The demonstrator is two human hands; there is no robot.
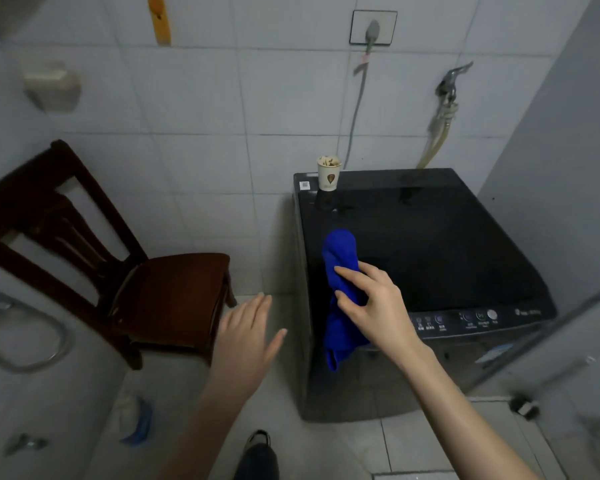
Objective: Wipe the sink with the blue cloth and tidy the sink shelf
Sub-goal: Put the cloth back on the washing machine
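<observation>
Blue cloth [340, 251] pinched in right hand [374, 306], over left edge of washing machine [447, 244]. Left hand [246, 337] spread, empty. Paper cup [329, 173] at back-left corner.

Blue cloth [340, 271] pinched in right hand [378, 306]: soft, matt, fuzzy microfibre look. Washing machine [430, 244] lid under/behind that hand: dark, glossy, smooth, reflective. Paper cup [328, 173] beyond it, matt. Chair [174, 289] past left hand [246, 337]: dark wood, semi-gloss. Wall tiles [205, 98] glazed, smooth. Tap [451, 81] metal, dull.
</observation>
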